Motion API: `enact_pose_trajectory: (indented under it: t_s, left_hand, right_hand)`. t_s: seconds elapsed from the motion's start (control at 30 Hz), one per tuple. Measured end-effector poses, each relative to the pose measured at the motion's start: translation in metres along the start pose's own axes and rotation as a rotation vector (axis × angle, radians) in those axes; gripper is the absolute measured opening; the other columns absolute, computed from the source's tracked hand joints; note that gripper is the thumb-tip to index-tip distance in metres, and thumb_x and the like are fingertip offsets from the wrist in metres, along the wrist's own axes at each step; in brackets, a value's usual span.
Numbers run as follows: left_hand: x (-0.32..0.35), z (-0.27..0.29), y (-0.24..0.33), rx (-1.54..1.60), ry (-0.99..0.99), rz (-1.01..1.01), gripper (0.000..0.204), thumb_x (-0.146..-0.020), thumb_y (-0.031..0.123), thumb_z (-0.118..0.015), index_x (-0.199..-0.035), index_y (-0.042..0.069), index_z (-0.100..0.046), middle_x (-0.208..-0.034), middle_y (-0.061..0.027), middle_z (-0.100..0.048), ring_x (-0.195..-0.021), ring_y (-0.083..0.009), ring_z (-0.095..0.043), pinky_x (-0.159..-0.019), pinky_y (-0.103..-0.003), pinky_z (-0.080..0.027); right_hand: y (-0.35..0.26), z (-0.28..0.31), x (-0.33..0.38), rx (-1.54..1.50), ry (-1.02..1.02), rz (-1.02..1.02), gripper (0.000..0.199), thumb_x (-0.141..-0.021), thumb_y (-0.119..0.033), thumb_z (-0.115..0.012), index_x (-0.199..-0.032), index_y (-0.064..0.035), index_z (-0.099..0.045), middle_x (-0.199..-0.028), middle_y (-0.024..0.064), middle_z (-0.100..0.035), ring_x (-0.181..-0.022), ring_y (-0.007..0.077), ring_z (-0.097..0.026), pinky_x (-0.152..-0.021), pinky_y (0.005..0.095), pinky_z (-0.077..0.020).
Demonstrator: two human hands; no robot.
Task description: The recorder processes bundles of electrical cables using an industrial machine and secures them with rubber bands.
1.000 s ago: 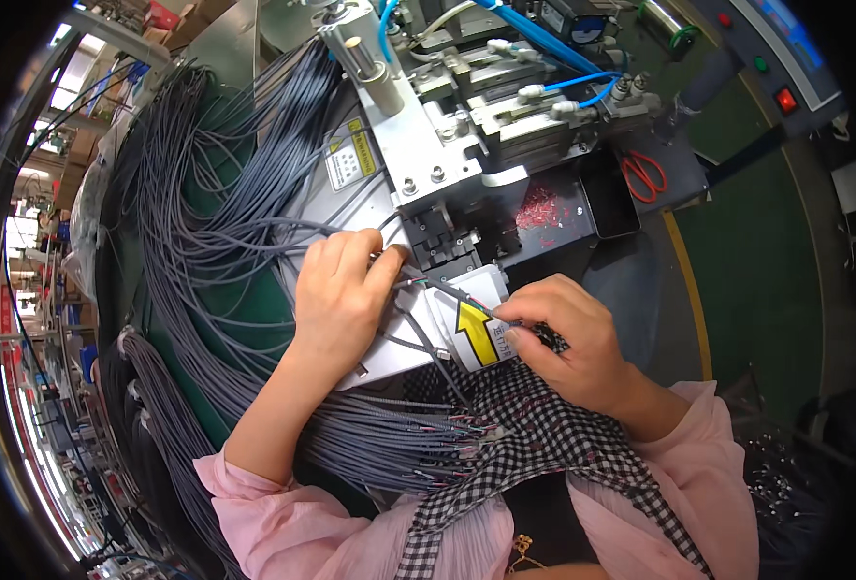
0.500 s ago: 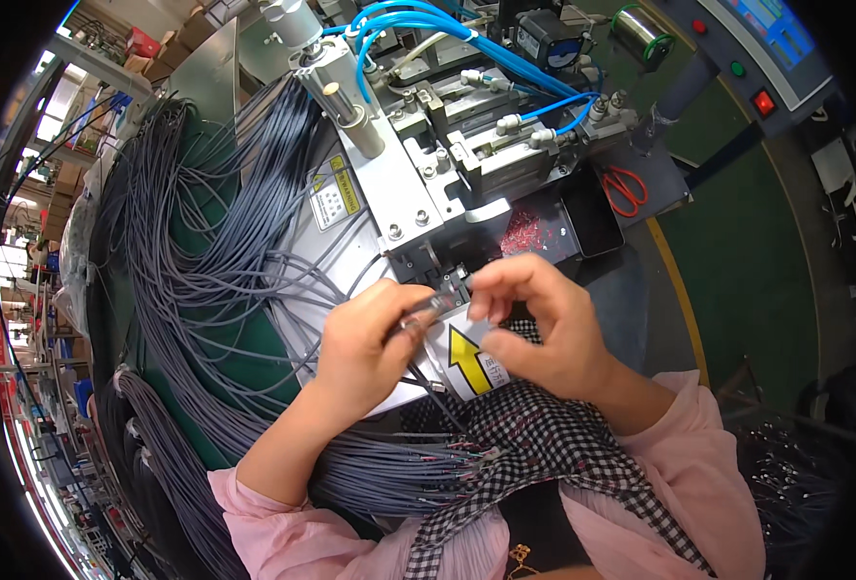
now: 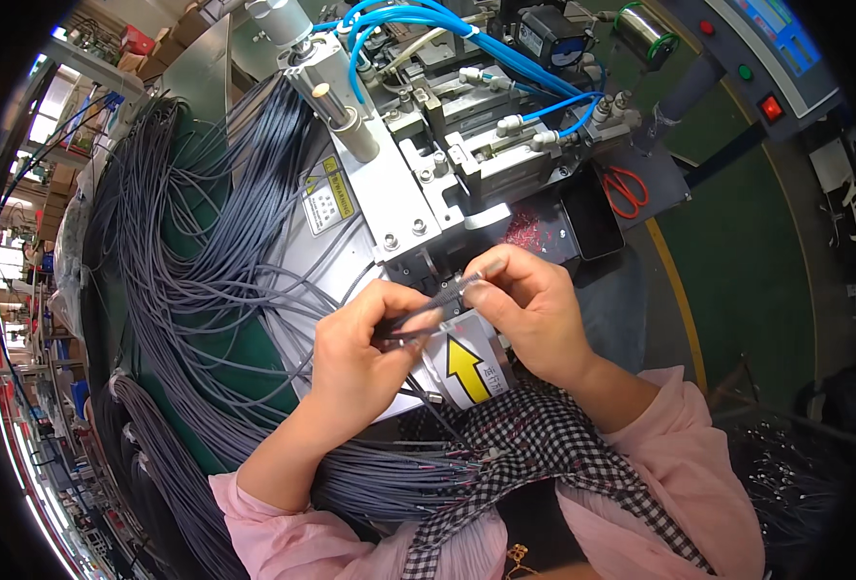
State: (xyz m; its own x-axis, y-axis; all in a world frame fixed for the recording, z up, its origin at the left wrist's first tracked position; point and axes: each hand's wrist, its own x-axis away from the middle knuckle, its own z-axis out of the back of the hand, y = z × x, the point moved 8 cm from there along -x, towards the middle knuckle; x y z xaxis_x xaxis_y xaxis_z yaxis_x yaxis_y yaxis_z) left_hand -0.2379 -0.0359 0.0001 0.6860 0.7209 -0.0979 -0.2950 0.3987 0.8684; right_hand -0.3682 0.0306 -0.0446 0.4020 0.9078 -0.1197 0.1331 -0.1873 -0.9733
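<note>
Between my hands, in front of the machine's work area, runs a dark grey cable [image 3: 444, 294]. My left hand [image 3: 362, 346] is closed around it, thumb and fingers pinching near its end. The thumb and forefinger of my right hand [image 3: 534, 309] pinch the cable's tip. A second short end, with a pale tip, pokes out under my left fingertips, somewhat blurred. Just below my hands lies a white plate with a yellow arrow [image 3: 466, 371]. The machine's metal head [image 3: 389, 208] stands directly beyond them.
Grey cables [image 3: 172, 242] spread in a thick bundle over the left bench, and another cable bundle [image 3: 389, 478] lies across my lap. Behind the machine run blue air hoses [image 3: 428, 21]. Red-handled scissors [image 3: 627, 191] rest by a black bin [image 3: 592, 217]. A control panel [image 3: 781, 58] stands far right.
My right fingers have closed from a loose curl into a pinch on the cable tip. The cable now slants up between both hands. My left hand has barely moved.
</note>
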Motion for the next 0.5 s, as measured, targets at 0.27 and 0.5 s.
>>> enact_pose_trajectory:
  t_s: [0.27, 0.5]
  left_hand:
    - [0.002, -0.005, -0.008, 0.071, -0.074, 0.107, 0.011, -0.089, 0.009, -0.063, -0.085, 0.000, -0.058, -0.072, 0.0034, -0.054, -0.067, -0.0017, -0.047, -0.059, -0.018, -0.038]
    - [0.003, -0.008, -0.017, 0.215, -0.081, 0.185, 0.008, -0.088, 0.007, -0.063, -0.087, 0.001, -0.057, -0.077, 0.0029, -0.056, -0.070, -0.0021, -0.048, -0.063, -0.018, -0.039]
  right_hand:
    - [0.003, 0.003, -0.001, 0.005, 0.040, -0.026, 0.006, -0.084, -0.004, -0.064, -0.089, 0.0001, -0.064, -0.079, -0.0008, -0.064, -0.068, 0.0018, -0.055, -0.062, 0.0188, -0.0459]
    - [0.002, 0.004, -0.002, 0.025, 0.014, 0.020, 0.005, -0.084, -0.004, -0.064, -0.088, -0.0004, -0.064, -0.078, -0.0015, -0.063, -0.068, 0.0016, -0.055, -0.061, 0.0186, -0.0455]
